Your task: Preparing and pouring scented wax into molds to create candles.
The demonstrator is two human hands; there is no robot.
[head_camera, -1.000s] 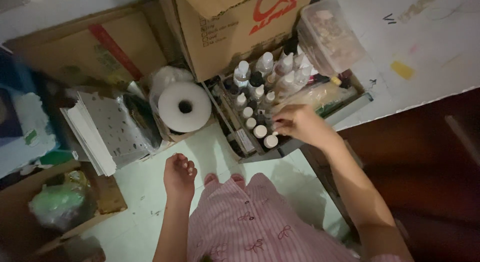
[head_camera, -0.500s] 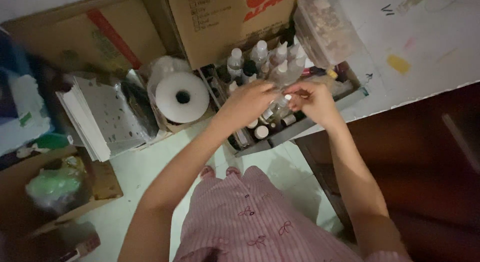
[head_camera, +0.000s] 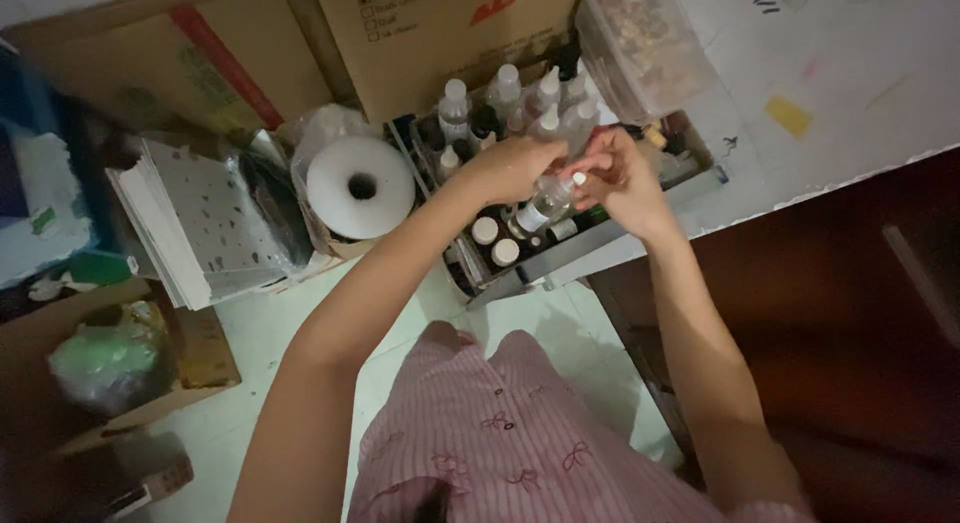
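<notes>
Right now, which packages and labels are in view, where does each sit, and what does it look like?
Cardboard box: top centre, brown, red logo, checklist print.
Flat cardboard box: top left, brown, red stripe.
Small clear bottle: held by left hand and right hand, white label.
Clear plastic container: top right, lidded.

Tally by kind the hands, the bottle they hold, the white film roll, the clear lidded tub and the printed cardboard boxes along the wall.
Hands: 2, the left hand and the right hand
Small clear bottle held between them: 1
White film roll: 1
Clear lidded tub: 1
Printed cardboard boxes, one and another: 2
Total: 7
</notes>
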